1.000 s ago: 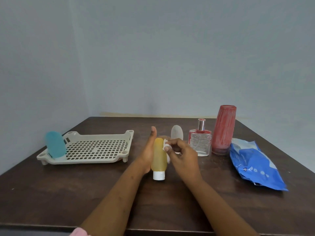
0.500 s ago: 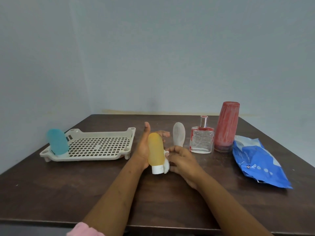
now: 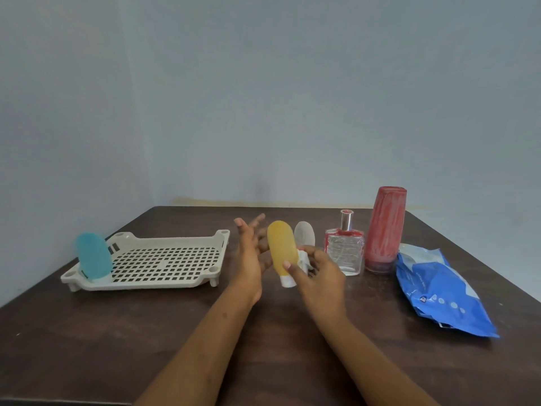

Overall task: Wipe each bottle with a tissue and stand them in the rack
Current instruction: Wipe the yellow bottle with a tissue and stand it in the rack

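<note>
Head view: your right hand (image 3: 317,276) pinches the yellow bottle (image 3: 280,249) low down. The thumb is on its front and the tissue (image 3: 303,259) is bunched under the fingers at its right side, so one grip likely both holds and rubs. Your left hand (image 3: 248,256) is open, fingers straight, against the bottle's left side, seemingly to steady it. The bottle is over the table (image 3: 87,332), just right of the rack (image 3: 175,276), slightly tilted, with its white cap down. It is a rounded, translucent, soft-looking tube.
</note>
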